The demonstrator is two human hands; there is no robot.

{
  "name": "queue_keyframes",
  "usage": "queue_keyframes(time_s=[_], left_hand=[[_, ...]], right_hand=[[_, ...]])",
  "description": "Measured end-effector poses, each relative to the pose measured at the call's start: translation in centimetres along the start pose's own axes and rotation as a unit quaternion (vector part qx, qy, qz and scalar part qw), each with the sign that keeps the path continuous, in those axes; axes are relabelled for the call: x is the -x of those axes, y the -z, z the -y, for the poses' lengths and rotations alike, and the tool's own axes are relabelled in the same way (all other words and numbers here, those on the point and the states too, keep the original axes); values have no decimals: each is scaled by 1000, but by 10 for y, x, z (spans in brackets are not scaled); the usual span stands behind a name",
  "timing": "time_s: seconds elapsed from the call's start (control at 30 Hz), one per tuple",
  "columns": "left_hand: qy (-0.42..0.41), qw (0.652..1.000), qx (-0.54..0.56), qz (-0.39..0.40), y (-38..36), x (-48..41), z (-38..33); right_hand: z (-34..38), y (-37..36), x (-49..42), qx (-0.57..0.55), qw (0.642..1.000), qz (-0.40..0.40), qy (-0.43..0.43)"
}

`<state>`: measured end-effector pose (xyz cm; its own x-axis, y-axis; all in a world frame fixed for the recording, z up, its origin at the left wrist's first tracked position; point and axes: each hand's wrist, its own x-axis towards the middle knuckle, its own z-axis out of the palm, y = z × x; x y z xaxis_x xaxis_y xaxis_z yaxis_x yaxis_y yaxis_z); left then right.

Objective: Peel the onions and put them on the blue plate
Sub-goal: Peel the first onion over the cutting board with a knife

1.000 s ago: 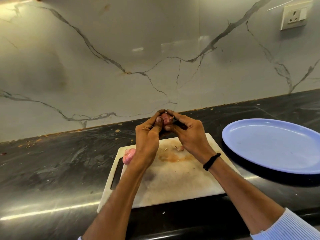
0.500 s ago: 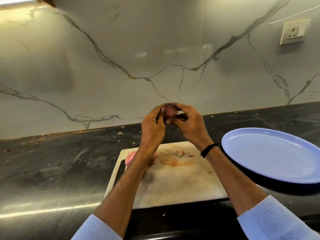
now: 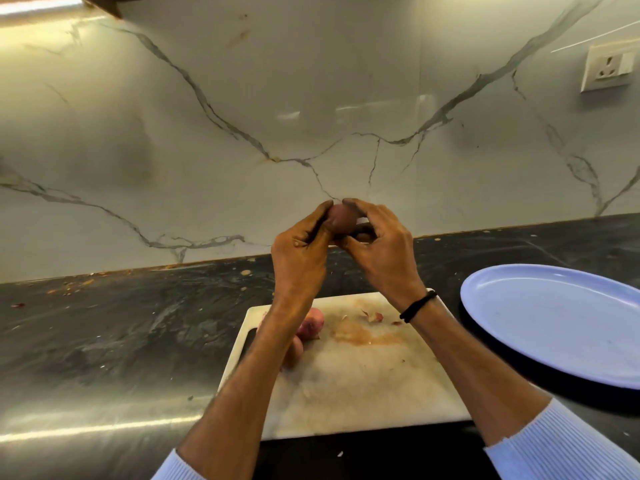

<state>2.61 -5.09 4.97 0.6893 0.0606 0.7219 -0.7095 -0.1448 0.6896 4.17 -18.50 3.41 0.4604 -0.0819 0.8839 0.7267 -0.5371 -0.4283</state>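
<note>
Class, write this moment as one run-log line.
peeling | left hand, right hand: grip onion | other onions: on cutting board | blue plate: no onions

The cutting board (image 3: 363, 386) is matt, scuffed white plastic with a brownish stain, lying on a dark stone counter (image 3: 121, 341) polished enough to mirror a streak of light to the board's left. Behind the board rises a glossy, pale marble-look wall (image 3: 311, 98) with grey veins, and just right of the board the blue plate (image 3: 554, 327) looks like smooth plastic with a soft sheen. Above the board's far edge the onion (image 3: 341, 218) shows dull, papery reddish-brown skin, while the sleeves (image 3: 568, 448) at the board's near side are light blue ribbed knit cloth.
</note>
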Motion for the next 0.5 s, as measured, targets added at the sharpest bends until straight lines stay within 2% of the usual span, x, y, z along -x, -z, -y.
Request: queue_keyframes(time_s=[0.23,0.43,0.5], left_hand=[[10,999,14,-49,-7,5,-4],[3,989,-62,-138,-4,4,6],[-2,986,-81,-145,-4,3,7]], right_hand=[[5,-1,5,-18,1000,-25,-6],[8,-6,14,-18,1000,13,-7],[8,-6,14,-23,999,23,-16]])
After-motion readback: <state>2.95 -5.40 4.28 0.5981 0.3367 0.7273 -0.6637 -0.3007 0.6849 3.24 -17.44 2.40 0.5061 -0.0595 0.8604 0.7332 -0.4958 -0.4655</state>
